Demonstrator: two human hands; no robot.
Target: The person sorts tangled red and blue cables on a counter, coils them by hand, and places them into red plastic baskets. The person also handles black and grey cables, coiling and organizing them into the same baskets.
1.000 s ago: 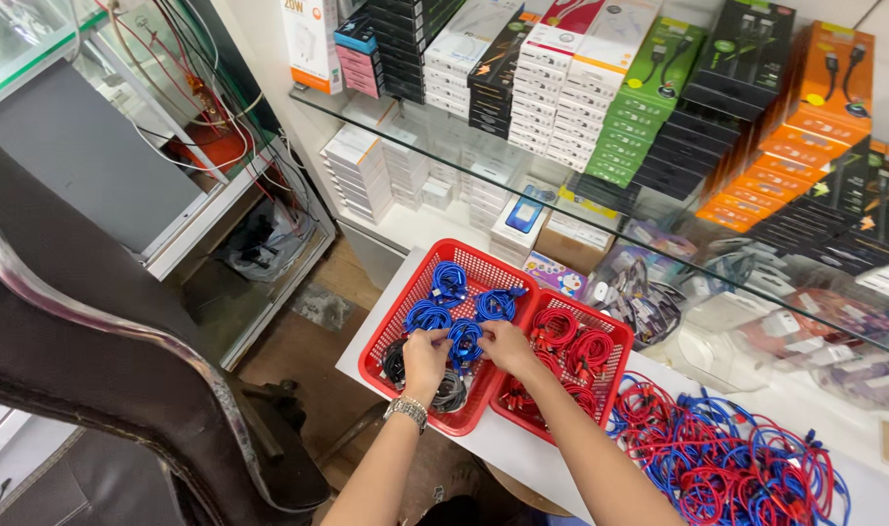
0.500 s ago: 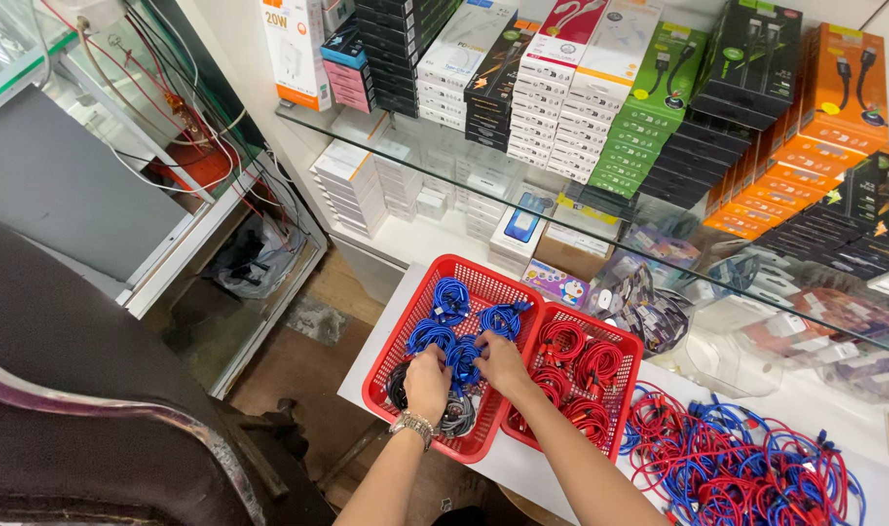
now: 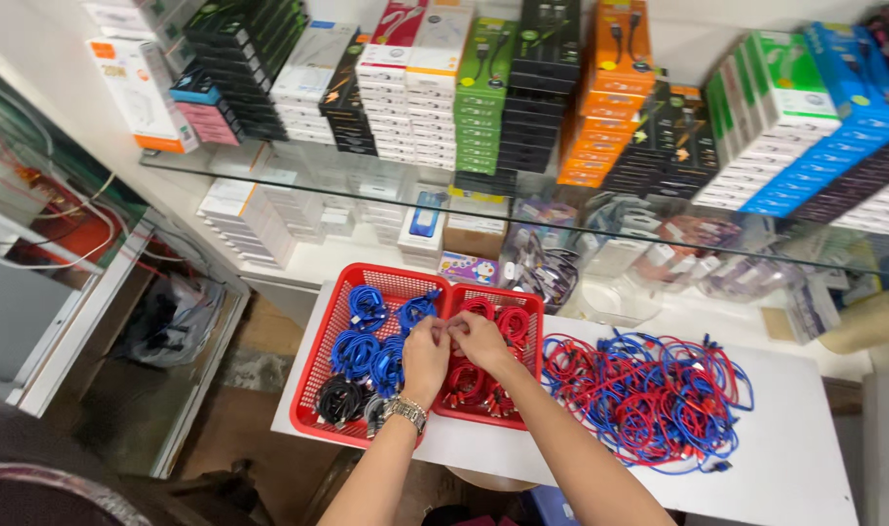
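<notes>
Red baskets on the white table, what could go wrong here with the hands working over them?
The left red basket sits close to the table corner, so a nudge from the left hand might tip it off. The loose tangle of red and blue cables beside the right hand could snag and drag along.

On the glass shelf at the far side stood rows of stacked flat boxes. At the far left a tall white carton with an orange base leaned beside a short stack of pink boxes. Next came black boxes, white boxes with red tops, a column of green boxes, then orange boxes, and at the far right green-and-white boxes and blue boxes. Below the glass lay stacks of plain white boxes, a small white box with a blue panel and a brown cardboard box.
</notes>
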